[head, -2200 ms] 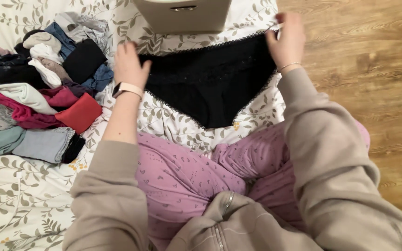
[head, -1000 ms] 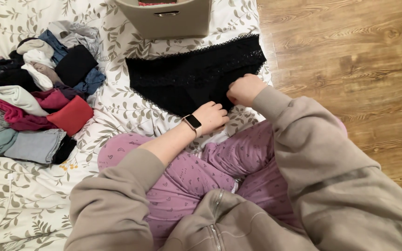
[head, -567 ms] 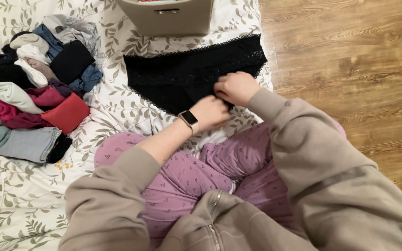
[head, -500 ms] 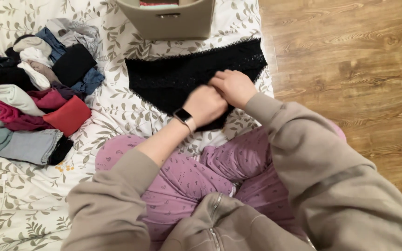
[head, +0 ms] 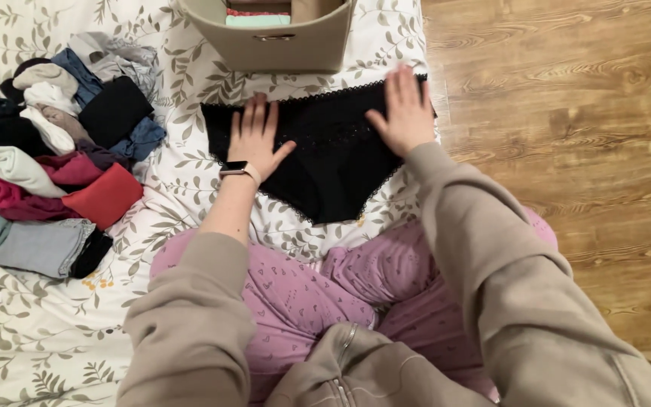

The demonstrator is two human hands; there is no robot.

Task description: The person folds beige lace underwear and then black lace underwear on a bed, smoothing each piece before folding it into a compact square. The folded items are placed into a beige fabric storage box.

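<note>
A black lace-edged pair of underwear (head: 331, 162) lies spread flat on the leaf-patterned bedsheet (head: 32, 332) in front of my crossed legs in purple pyjamas. My left hand (head: 256, 139), with a watch on the wrist, presses flat on its left half, fingers apart. My right hand (head: 403, 111) lies flat on its upper right corner, fingers spread. Neither hand grips anything.
A beige fabric storage box (head: 274, 36) with folded items inside stands just beyond the underwear. A heap of mixed small garments (head: 47, 162) lies at the left. Wooden floor (head: 566, 128) runs along the right of the bed.
Both hands were together at the garment's lower middle; now they have spread apart and lie flat on its left and right sides, and the garment is smoothed out.
</note>
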